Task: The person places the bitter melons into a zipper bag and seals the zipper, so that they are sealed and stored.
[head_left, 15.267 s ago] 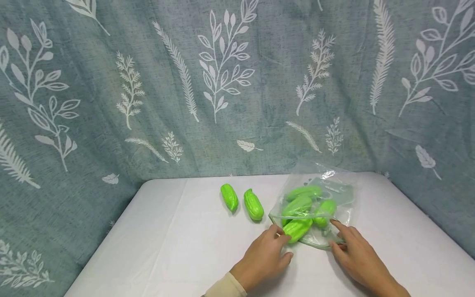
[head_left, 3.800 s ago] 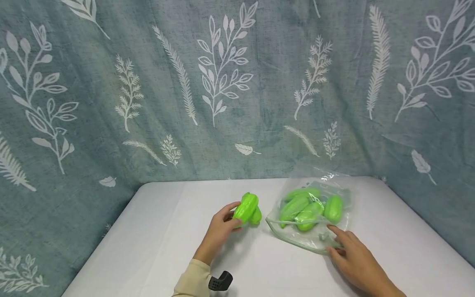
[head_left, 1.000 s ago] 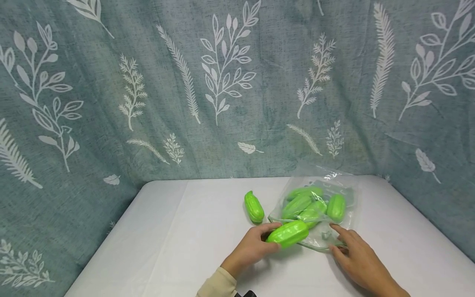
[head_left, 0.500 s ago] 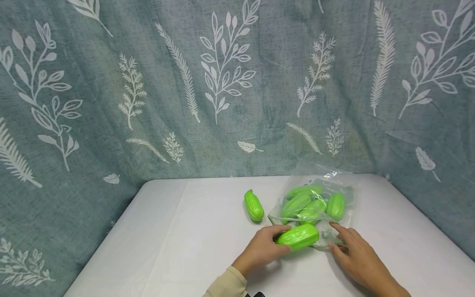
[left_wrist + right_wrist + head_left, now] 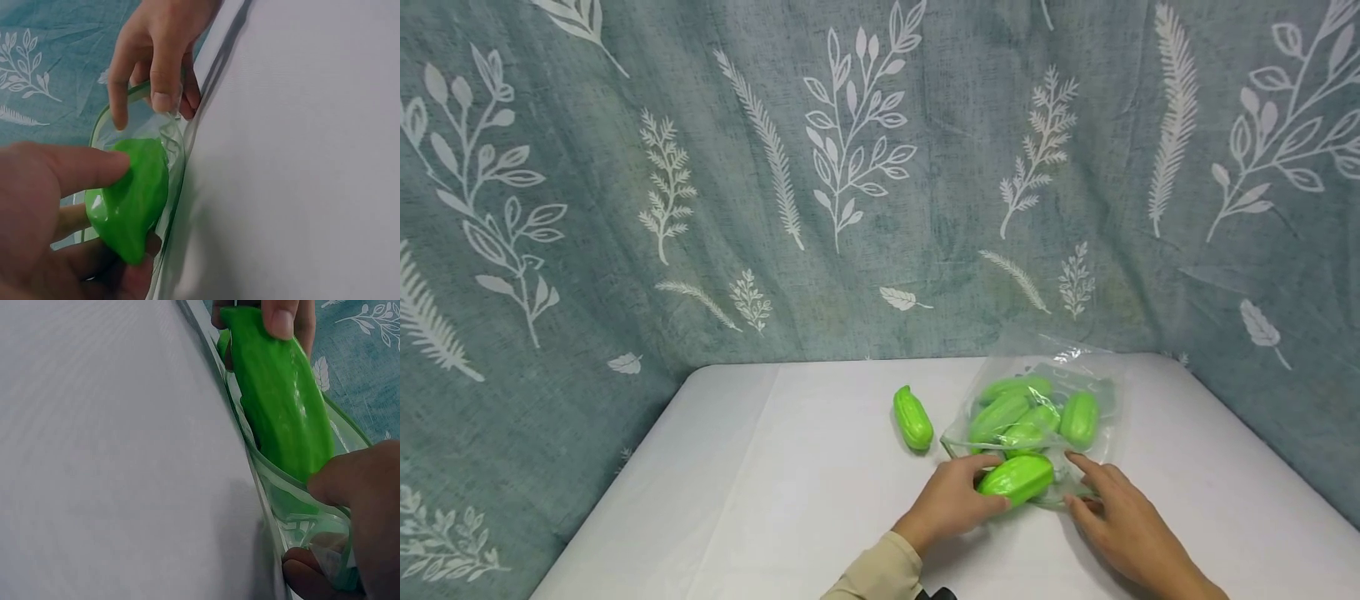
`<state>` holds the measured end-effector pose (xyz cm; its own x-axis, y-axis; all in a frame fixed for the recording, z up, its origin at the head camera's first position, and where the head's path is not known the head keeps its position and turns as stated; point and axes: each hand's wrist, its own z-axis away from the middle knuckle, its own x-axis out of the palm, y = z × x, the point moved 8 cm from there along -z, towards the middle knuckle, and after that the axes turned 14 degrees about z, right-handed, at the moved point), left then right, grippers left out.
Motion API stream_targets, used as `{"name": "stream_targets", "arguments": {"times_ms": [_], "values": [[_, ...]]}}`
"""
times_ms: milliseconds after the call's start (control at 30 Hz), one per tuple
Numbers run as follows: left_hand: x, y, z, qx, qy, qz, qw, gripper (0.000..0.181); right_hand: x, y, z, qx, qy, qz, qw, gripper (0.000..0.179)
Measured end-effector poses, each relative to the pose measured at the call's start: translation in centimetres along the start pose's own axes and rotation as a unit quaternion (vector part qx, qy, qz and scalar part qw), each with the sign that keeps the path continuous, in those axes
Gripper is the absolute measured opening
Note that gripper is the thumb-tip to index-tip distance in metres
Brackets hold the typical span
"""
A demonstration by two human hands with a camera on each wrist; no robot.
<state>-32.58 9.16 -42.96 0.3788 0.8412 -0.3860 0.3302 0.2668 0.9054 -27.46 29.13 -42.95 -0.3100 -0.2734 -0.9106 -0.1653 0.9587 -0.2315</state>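
Observation:
My left hand (image 5: 951,504) holds a glossy, ridged green toy cucumber (image 5: 1018,479) at the mouth of a clear zip bag (image 5: 1108,421). In the left wrist view, the thumb lies on top of the toy cucumber (image 5: 134,197) and fingers curl beneath it. Its front end dips past the green-edged rim of the bag (image 5: 272,469) in the right wrist view. My right hand (image 5: 1123,517) pinches that rim between thumb and fingers. Several similar toy cucumbers (image 5: 1078,419) lie inside the bag, seen through the plastic.
One more toy cucumber (image 5: 913,419) lies on the white-covered table (image 5: 790,483), left of the bag. Behind the table hangs a grey-green curtain (image 5: 865,208) with white leaf prints.
My left hand has carried the toy cucumber rightward from the bag's left corner into its mouth. Earlier it was picked up from the table left of the bag. My right hand stays at the rim.

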Motion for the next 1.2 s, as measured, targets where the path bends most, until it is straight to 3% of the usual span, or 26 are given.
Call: {"name": "stream_targets", "arguments": {"times_ms": [267,600,867,1067,1200], "values": [[1.0,0.4,-0.7,0.018,0.024,-0.074,0.9968,0.047,0.0,-0.1,0.1,-0.001,0.003,0.004,1.0000,0.059],[2.2,2.3,-0.8,0.087,0.046,-0.213,0.9721,0.042,-0.2,-0.1,0.2,-0.009,0.022,0.007,0.9997,0.058],[2.9,2.8,-0.9,0.093,0.080,-0.259,0.9581,0.045,-0.4,-0.3,0.2,-0.012,0.030,0.007,0.9994,0.058],[3.2,2.9,-0.5,0.088,0.088,-0.267,0.9557,0.049,-0.3,-0.3,0.2,-0.007,0.022,0.008,0.9997,0.059],[3.0,3.3,0.2,0.108,0.085,-0.298,0.9445,0.049,-0.3,-0.3,0.2,-0.008,0.023,0.007,0.9997,0.059]]}}
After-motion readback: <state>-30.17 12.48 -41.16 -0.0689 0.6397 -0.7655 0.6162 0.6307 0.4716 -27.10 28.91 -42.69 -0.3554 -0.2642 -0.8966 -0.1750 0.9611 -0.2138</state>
